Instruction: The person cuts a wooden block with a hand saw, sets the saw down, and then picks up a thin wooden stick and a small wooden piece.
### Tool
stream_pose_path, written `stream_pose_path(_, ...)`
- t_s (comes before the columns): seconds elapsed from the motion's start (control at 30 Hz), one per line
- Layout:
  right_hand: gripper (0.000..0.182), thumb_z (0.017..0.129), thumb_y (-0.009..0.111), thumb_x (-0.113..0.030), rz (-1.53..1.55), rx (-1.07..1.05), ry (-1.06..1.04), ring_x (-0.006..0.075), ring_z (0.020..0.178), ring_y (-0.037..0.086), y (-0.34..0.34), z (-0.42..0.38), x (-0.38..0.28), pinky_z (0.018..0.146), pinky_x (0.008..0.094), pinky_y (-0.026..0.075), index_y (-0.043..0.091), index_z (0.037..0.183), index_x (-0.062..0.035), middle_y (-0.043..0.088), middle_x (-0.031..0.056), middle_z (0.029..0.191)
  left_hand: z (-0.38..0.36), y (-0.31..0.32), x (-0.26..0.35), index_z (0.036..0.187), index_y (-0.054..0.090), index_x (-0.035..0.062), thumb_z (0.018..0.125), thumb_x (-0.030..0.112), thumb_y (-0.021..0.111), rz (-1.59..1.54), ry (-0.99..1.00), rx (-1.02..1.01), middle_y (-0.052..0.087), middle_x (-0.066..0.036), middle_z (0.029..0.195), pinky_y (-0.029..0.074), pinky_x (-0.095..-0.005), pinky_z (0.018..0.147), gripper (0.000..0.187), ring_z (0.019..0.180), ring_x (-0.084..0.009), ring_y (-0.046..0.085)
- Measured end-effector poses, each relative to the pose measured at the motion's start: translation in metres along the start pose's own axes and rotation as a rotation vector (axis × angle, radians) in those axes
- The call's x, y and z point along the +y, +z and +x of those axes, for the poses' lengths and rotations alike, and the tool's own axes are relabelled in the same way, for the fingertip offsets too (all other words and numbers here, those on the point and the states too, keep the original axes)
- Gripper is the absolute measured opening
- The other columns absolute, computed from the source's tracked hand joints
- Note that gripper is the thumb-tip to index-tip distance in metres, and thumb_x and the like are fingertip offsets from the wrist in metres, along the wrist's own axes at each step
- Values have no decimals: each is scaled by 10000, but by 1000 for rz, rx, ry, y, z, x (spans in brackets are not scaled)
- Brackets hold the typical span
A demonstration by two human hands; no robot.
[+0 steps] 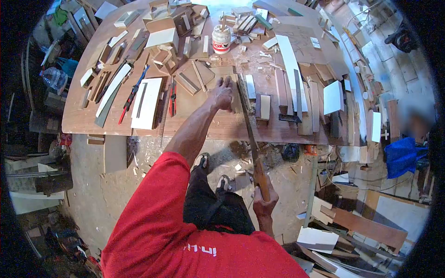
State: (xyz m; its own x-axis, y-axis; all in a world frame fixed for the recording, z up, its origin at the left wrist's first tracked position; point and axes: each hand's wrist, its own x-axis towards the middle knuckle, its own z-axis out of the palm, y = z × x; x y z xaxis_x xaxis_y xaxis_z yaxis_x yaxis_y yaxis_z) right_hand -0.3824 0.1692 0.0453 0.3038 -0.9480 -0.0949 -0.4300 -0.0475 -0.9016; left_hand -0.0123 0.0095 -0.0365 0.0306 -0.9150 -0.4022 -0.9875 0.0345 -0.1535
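Observation:
My right hand (265, 203) is closed around the wooden handle of a handsaw (249, 125), below the table's front edge. The saw's long thin blade points up and away, reaching the right side of a thin brown board (197, 103) on the table. Pressed down on that board is my left hand (222, 96), fingers stretched out flat, just left of the blade. Beyond it, a small wooden strip (200, 76) lies across another piece of board. Whether the saw teeth are in the wood cannot be made out.
A white glue jar (221, 41) with a stick in it stands farther back on the wooden table (99, 123). Red-and-blue bar clamps (134, 95) and a white panel (147, 103) lie left; several offcuts (265, 106) lie right. Scrap wood (366, 227) is piled on the floor at right.

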Motion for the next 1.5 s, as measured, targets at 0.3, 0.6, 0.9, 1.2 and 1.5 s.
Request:
stream_pose_path(0.3,402,799,612,-39,5,-6,-94,151,707,603,-3,2,-6,646,287,497,571,1192,38,651,108,851,-16,-8,6,1449,289,64,500,452,896,-432,-204,176,192,-109,1533,469,-623,919,1191,1391,-430,205)
stream_pose_path(0.6,433,797,580,-24,27,-17,49,153,692,610,-7,-8,-6,627,301,503,577,1227,29,659,98,874,9,23,-1,1402,393,53,507,496,873,-377,-137,198,209,-111,1529,468,-618,924,1108,1417,-395,128)
stream_pose_path(0.9,424,787,588,-30,-71,-21,-98,232,822,676,-3,4,-11,740,341,522,580,1204,48,684,158,950,-15,3,1,1104,636,-84,608,643,740,-447,-99,274,364,-262,1434,115,-566,1151,886,1419,-443,118)
stream_pose_path(1.2,438,772,592,-13,-131,-144,46,242,956,658,-5,14,-21,836,319,501,571,1198,83,673,180,1039,-21,-16,4,1469,234,43,495,449,900,-471,-186,128,182,-129,1535,434,-623,969,1247,1393,-449,182)
stream_pose_path(1.5,428,759,548,-63,-141,-27,-330,284,887,689,5,25,3,750,353,525,576,1172,45,670,224,1018,1,19,-6,1151,615,-67,584,610,784,-396,-82,164,354,-223,1457,201,-467,1163,899,1419,-430,118)
